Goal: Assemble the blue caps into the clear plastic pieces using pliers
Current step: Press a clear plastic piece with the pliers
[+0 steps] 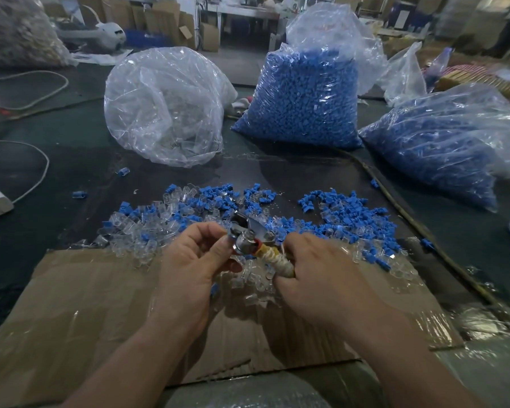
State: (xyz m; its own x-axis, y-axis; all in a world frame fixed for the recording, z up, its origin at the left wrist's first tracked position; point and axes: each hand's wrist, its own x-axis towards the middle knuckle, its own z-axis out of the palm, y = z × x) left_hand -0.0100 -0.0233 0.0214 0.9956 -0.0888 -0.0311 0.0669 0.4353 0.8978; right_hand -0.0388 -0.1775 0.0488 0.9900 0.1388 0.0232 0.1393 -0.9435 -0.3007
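Over the cardboard (86,304) at the near edge of the tabletop (56,160), both hands meet on the pliers (245,234). The right hand (315,278) is clenched round the taped handle, which runs back into its palm. The left hand (195,254) has its fingers curled, with thumb and forefinger pinching at the metal head. Whether a small piece sits between those fingertips is hidden, and how the jaws stand cannot be told.

The loose blue caps (348,213) and clear pieces (136,228) lie mixed in a heap just beyond the hands, spilling from the tabletop onto the cardboard. Both kinds look tiny, light and hard. The clear pieces are probably thin-walled and slick, so they could crack or shoot out under a heavy squeeze. A cap is best taken by its sides with two fingertips, and a clear piece by its closed end so the mouth stays free. The pliers look steel and stiff. Their tape wrap should give a sure grip, so the force ought to be gentle and square to the cap.

Further back stand a clear bag (165,107) and two bags of blue caps (304,95).
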